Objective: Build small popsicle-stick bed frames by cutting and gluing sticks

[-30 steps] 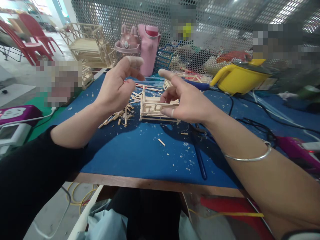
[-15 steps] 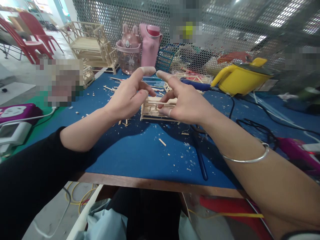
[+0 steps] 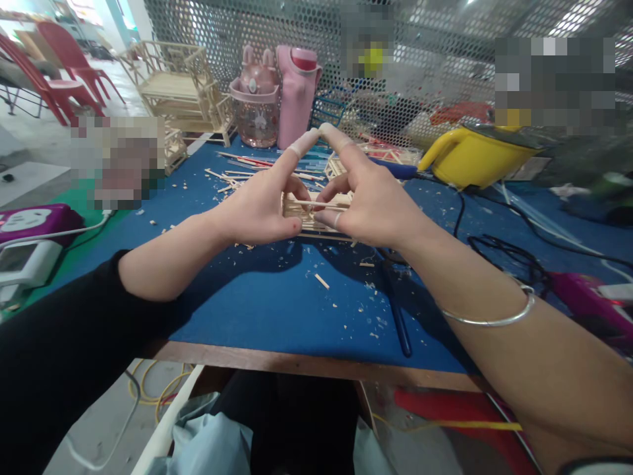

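Note:
A small frame built of pale wooden sticks (image 3: pixel 310 227) lies on the blue table between my hands. My left hand (image 3: pixel 260 206) grips its left end, thumb on the near side and bent fingers behind. On the right end, my right hand (image 3: pixel 378 204) has its thumb at the front and curled fingers over the top. Both index fingers are raised, with pale coverings on their tips, and the tips meet above the frame. My palms and fingers hide both ends of it.
Loose sticks (image 3: pixel 237 175) and scraps litter the blue tabletop (image 3: pixel 277 297). A blue-handled tool (image 3: pixel 399 323) lies at front right. Behind are a pink tumbler (image 3: pixel 297 99), a rabbit-eared bottle (image 3: pixel 257 105), a yellow pot (image 3: pixel 479 158) and a larger stick model (image 3: pixel 173 86). Black cables (image 3: pixel 509 257) run at right.
My left hand has shifted right and closed on the frame's left end, its thumb coming down in front. The index fingertips have come together. My right hand stays nearly in place.

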`<state>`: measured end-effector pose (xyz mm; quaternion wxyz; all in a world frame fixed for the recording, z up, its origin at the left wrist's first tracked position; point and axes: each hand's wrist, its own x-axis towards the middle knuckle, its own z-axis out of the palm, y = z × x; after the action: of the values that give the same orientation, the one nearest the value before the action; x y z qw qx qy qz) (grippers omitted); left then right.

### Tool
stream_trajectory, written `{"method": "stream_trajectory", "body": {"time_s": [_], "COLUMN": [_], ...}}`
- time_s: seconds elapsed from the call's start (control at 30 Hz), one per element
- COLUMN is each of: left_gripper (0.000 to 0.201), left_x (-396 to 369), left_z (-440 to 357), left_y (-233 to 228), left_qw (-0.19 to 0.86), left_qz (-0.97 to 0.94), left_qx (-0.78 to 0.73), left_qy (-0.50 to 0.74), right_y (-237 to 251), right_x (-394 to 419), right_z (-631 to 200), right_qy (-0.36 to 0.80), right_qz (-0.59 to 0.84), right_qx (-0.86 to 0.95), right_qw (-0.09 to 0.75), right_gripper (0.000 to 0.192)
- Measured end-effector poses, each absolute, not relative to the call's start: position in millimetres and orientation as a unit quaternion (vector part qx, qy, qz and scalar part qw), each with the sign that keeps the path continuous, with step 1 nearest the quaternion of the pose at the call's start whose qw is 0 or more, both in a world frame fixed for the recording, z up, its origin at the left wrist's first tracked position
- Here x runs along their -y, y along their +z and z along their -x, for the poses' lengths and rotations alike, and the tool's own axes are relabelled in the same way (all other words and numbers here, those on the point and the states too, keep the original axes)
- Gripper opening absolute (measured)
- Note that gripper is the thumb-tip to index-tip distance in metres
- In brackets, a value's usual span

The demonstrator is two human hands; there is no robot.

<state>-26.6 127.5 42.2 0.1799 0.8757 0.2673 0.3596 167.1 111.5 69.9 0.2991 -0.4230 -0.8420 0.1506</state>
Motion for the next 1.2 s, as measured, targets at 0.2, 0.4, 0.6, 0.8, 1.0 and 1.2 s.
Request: {"method": "stream_trajectory", "body": {"time_s": [0.2, 0.4, 0.6, 0.8, 1.0, 1.2], "left_gripper": [0.092, 0.09, 0.088, 0.09, 0.092, 0.079], "left_x": [-127, -129, -128, -128, -127, -120], "left_z": [23, 23, 23, 24, 23, 16], "left_y": [40, 38, 37, 36, 37, 39], "left_qw": [0.179, 0.17, 0.166, 0.165, 0.118, 0.012], "left_qz": [-0.868, -0.87, -0.87, -0.869, -0.878, -0.878], "left_qx": [-0.273, -0.276, -0.283, -0.275, -0.255, -0.273], "left_qy": [0.374, 0.371, 0.369, 0.377, 0.389, 0.392], "right_y": [68, 62, 63, 64, 64, 67], "right_x": [-108, -115, -115, -119, -123, -122], "right_z": [-167, -170, -168, -172, -175, -176], "right_qy": [0.16, 0.202, 0.222, 0.224, 0.244, 0.262], "right_qz": [0.417, 0.416, 0.417, 0.403, 0.393, 0.389], "right_qx": [0.835, 0.821, 0.817, 0.825, 0.826, 0.827], "right_qw": [0.322, 0.335, 0.329, 0.326, 0.323, 0.309], "right_gripper": [0.098, 0.096, 0.097, 0.092, 0.091, 0.09]}}
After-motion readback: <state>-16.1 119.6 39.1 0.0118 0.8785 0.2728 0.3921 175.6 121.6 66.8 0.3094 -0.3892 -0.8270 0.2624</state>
